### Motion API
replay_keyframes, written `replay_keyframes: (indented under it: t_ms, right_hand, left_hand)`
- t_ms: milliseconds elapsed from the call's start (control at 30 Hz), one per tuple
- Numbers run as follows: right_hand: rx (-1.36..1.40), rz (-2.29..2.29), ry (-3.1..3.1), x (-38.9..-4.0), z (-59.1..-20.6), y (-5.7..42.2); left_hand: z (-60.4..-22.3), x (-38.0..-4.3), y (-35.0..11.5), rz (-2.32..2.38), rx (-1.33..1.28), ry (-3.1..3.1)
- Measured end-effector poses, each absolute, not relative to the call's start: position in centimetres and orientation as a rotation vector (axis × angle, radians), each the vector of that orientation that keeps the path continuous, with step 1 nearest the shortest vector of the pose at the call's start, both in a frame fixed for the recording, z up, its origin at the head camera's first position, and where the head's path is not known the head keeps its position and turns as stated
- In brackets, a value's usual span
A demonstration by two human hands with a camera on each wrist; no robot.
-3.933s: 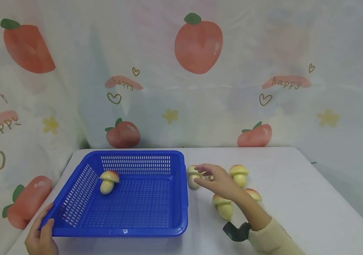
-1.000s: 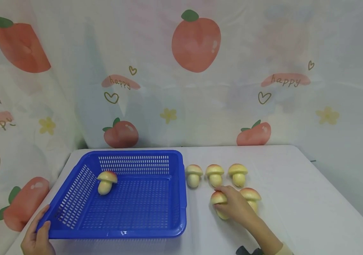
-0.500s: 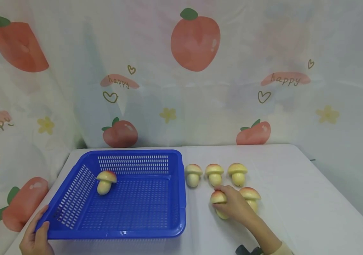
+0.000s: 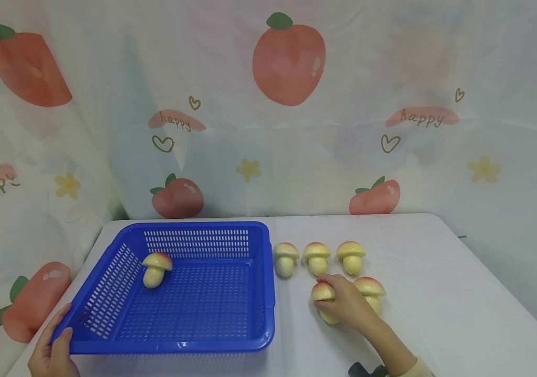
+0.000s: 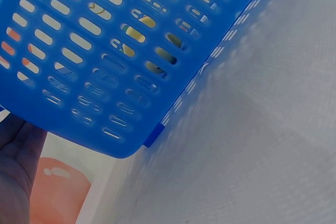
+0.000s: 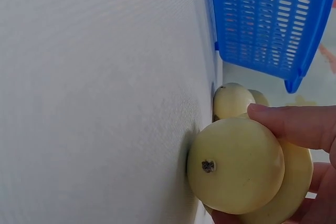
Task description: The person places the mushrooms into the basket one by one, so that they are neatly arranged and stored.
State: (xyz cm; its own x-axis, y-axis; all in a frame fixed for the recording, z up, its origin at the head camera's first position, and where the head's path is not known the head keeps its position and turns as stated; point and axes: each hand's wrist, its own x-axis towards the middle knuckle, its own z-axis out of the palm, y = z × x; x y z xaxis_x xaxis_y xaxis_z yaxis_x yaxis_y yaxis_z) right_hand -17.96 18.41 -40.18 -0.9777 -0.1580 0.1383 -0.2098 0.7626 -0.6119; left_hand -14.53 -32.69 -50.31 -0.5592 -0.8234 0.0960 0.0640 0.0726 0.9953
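Note:
My right hand (image 4: 350, 306) grips a toy mushroom (image 4: 323, 291) by its cap and stem, low over the white table. In the right wrist view, the round stem end of this mushroom (image 6: 236, 166) faces the camera, with the thumb along one side. A second mushroom (image 4: 370, 288) stands just beyond that hand, partly covered by it. My left hand (image 4: 53, 348) holds the blue plastic basket (image 4: 169, 346) by its front left corner, thumb over the rim. Inside the basket, toward its left side, lies one mushroom (image 4: 157, 268) with a reddish-yellow cap.
Behind the right hand, three more mushrooms form a row: the left one (image 4: 286, 259) close to the basket's right wall, the middle one (image 4: 317, 257) and the right one (image 4: 351, 257). A fruit-printed curtain (image 4: 391, 68) rises along the table's back and left edges.
Several seconds ago my right hand hovered with spread fingers by the back row; it has come down and forward onto the front mushroom and grips it. Over the last second both hands stay nearly still.

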Motion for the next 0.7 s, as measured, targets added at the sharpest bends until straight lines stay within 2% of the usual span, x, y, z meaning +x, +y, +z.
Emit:
replay_keyframes:
  t_ms: [333,567,700]
  right_hand:
    - [0.302,1.014,-2.879,-18.0,-40.2,18.4]
    - [0.295,1.030,-2.873,-17.9,-40.2,18.5]
    - [0.283,1.052,-2.866,-17.9,-40.1,18.5]
  left_hand:
    - [-50.1,-14.3,-32.6,-1.564,0.776,-1.657]
    - [-46.5,-12.9,-30.2,-1.604,0.750,-1.672]
    - [-48.2,-13.7,-31.4,-1.577,0.766,-1.672]
